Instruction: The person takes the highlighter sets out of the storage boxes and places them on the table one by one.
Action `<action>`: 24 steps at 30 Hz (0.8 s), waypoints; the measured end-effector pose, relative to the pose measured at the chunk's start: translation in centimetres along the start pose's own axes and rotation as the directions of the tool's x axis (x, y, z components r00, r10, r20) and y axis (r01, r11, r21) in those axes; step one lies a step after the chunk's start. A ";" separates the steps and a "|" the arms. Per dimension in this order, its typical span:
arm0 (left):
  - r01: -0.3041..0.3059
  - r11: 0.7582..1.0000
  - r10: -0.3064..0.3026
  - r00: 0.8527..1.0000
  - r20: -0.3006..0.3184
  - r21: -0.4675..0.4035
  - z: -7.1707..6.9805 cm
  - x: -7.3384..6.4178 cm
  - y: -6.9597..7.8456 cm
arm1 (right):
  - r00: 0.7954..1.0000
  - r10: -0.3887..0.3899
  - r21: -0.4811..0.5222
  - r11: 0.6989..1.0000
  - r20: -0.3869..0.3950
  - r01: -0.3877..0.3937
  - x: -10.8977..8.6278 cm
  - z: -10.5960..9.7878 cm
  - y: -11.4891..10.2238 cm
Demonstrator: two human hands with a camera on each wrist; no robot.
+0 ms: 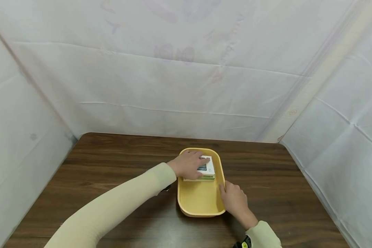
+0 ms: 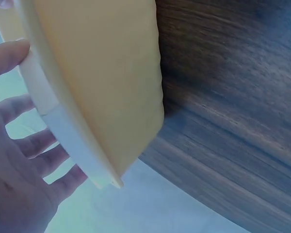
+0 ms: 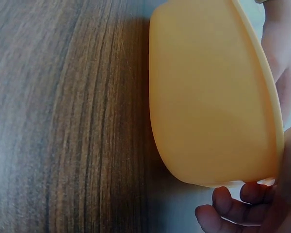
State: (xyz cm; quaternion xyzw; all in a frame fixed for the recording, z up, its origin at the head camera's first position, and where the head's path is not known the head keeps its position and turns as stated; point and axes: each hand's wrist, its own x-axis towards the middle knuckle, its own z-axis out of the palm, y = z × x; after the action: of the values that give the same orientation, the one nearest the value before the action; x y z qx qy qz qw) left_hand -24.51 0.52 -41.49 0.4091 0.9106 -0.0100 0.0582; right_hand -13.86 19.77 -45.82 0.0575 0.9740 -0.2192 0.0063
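Note:
A yellow plastic bin (image 1: 201, 198) with rounded corners stands on the dark wooden table. In its far half lies a short stack of flat, book-like items (image 1: 209, 168), the top one white with a dark picture, with green along the edge below. My left hand (image 1: 187, 165) rests on the stack with spread fingers, covering much of it. From the left wrist, the stack's pale edge (image 2: 43, 90) shows above the bin's rim near the fingers. At the near right side, my right hand (image 1: 234, 199) grips the bin's rim, thumb at the inside and fingers outside.
The brown wood-grain table (image 1: 121, 155) extends around the bin on both sides. White sheeting (image 1: 173, 86) hangs behind the table's back edge and along the left and right. A dark device with a yellow part (image 1: 244, 244) sits at my right wrist.

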 end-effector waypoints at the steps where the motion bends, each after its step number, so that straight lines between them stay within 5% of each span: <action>1: 0.000 1.000 0.000 1.000 -0.001 -0.003 0.0 0.0 0.0 | 1.000 -0.001 0.000 1.000 -0.001 0.001 0.0 0.0 0.0; 24: -0.038 0.998 0.041 0.997 -0.070 0.047 -0.9 -0.6 -0.2 | 1.000 0.004 0.009 1.000 0.019 -0.004 0.1 -0.1 0.1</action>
State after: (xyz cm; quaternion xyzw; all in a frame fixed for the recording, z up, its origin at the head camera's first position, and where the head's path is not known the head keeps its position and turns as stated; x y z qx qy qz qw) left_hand -24.31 0.02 -40.51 0.4285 0.9033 -0.0152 0.0165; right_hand -13.92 19.89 -45.79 0.0573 0.9727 -0.2243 0.0154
